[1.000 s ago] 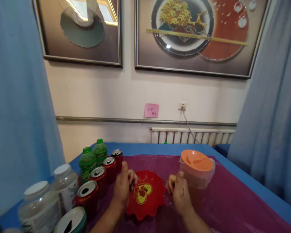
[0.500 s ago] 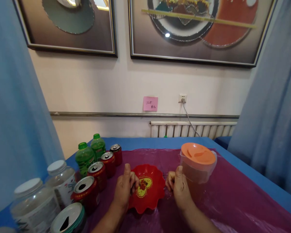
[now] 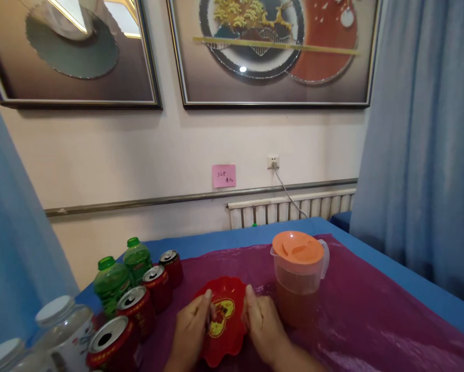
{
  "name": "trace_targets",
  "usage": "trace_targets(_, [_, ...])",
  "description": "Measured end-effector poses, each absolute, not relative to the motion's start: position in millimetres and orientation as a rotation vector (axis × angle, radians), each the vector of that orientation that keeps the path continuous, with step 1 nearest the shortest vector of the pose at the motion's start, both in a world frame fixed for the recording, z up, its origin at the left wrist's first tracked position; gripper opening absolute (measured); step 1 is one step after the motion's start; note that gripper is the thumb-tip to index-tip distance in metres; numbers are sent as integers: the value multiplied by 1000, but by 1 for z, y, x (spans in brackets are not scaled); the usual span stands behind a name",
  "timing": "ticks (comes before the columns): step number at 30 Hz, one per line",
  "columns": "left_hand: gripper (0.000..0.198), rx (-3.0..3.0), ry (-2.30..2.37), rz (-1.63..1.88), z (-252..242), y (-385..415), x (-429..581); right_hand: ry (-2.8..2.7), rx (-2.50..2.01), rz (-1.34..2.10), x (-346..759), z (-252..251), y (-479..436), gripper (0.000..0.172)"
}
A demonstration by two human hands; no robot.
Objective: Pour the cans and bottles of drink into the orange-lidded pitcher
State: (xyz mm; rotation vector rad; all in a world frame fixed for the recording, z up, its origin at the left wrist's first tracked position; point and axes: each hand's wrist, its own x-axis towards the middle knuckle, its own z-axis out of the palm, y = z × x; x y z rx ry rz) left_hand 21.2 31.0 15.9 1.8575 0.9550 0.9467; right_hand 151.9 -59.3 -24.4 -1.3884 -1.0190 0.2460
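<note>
A red dish (image 3: 228, 342) with a scalloped rim and a yellow printed motif lies in front of me. My left hand (image 3: 190, 323) is at its left side, fingers curled in and thumb pointing up, overlapping the dish in view. My right hand (image 3: 265, 323) is at the right rim, also curled with the thumb raised. Nothing shows inside either hand. Whether the fingers touch the dish, I cannot tell. Just right of my right hand stands a clear pitcher (image 3: 297, 289) of brownish liquid with an orange lid (image 3: 297, 248).
On the left stand several red cans (image 3: 137, 307), two green bottles (image 3: 113, 281) and clear jars with white lids (image 3: 67, 330). A purple plastic sheet (image 3: 371, 315) covers the blue table (image 3: 216, 243). Behind are a radiator (image 3: 289, 207) and curtains (image 3: 413, 155).
Both hands have come closer together at the dish. The view has shifted, so the objects appear further left and lower. The dish itself seems to stay in place.
</note>
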Motion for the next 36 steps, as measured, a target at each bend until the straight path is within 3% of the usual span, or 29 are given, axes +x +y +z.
trace_targets(12, [70, 1978, 1034, 938, 23, 34, 25, -1187, -1459, 84, 156, -4, -63, 65])
trace_targets(18, [69, 2033, 1070, 881, 31, -12, -7, -1118, -1448, 104, 160, -10, -64, 70])
trace_targets(26, [36, 2336, 1364, 1395, 5, -51, -108, -1116, -1411, 212, 156, -13, -75, 68])
trace_targets(30, [50, 2405, 1640, 1542, 1, -44, -133, -1134, -1374, 224, 152, -6, -84, 64])
trace_targets(36, [80, 2186, 1820, 1334, 0, -22, -141, -1141, -1375, 256, 158, 8, -98, 61])
